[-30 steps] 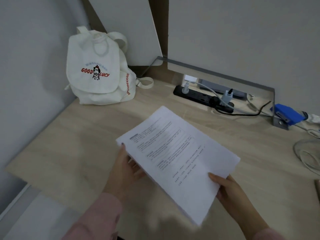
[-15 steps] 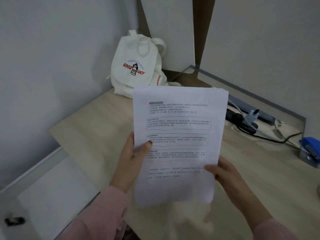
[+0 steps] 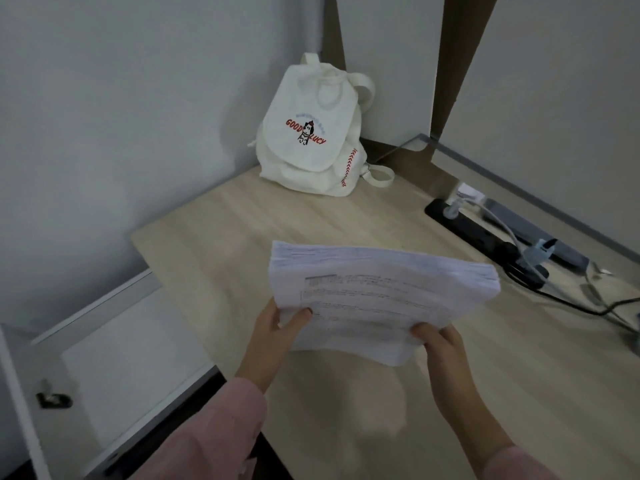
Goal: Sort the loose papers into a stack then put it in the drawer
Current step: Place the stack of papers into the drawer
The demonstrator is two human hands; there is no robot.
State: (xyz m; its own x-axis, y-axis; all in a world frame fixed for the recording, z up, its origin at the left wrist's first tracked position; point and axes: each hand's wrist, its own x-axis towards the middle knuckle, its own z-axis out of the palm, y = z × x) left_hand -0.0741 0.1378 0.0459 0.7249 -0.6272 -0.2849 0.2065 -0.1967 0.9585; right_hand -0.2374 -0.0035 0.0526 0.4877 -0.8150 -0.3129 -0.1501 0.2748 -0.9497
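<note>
The white bag (image 3: 304,168) at the far left of the desk (image 3: 225,244) carries "GOOD LUCY" in red capitals on its flap. "GOOD" stands to the left and "LUCY" lower to the right, with a small cartoon figure (image 3: 306,132) between them. An arc of small blue letters above is too fine to read. The top sheet of the papers (image 3: 374,306), nearer, bears printed lines blurred beyond reading.
</note>
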